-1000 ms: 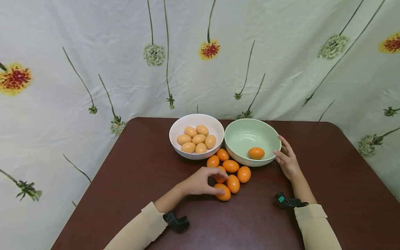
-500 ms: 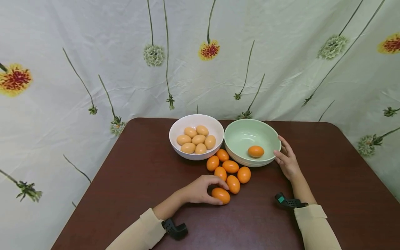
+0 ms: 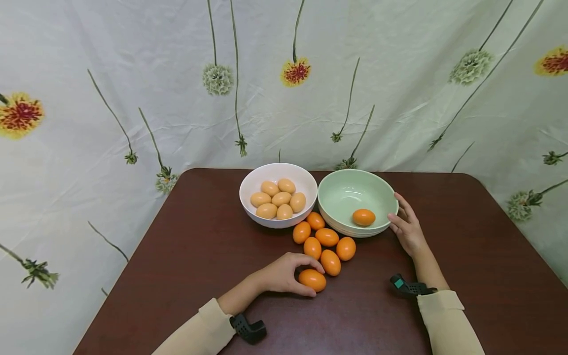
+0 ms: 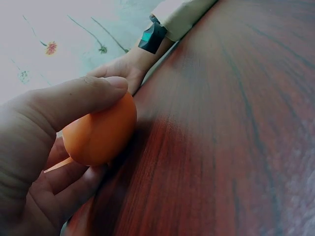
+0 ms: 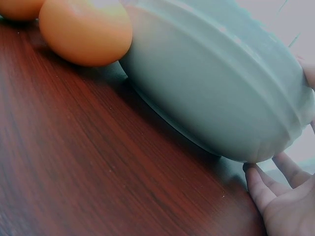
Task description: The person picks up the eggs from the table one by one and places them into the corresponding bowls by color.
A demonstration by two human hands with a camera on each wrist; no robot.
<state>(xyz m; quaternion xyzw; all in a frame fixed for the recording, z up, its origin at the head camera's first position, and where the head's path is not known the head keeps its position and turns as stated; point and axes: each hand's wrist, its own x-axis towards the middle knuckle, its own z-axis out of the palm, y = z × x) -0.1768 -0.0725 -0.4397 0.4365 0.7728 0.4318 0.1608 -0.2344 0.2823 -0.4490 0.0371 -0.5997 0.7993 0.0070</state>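
Note:
Low over the dark table (image 3: 199, 276), my left hand (image 3: 281, 273) pinches an orange egg (image 3: 312, 280). The left wrist view has the thumb lying along the top of that egg (image 4: 101, 130) and the other fingers behind and beneath it. My right hand (image 3: 409, 234) holds the right side of a pale green bowl (image 3: 339, 197), thumb at the rim. From the right wrist, its fingertips show against the bowl's outer wall (image 5: 197, 83). One orange egg (image 3: 364, 217) lies inside the green bowl. Several more, such as this orange egg (image 3: 330, 262), cluster in front of the bowls.
To the left of the green bowl, side by side with it, stands a white bowl (image 3: 272, 223) containing several light tan eggs (image 3: 281, 198). Behind the table hangs a white cloth (image 3: 177, 59) printed with flowers.
My left hand has drawn the orange egg slightly toward me and left, away from the cluster. The egg in the green bowl has rocked a little. My right hand stays at the bowl.

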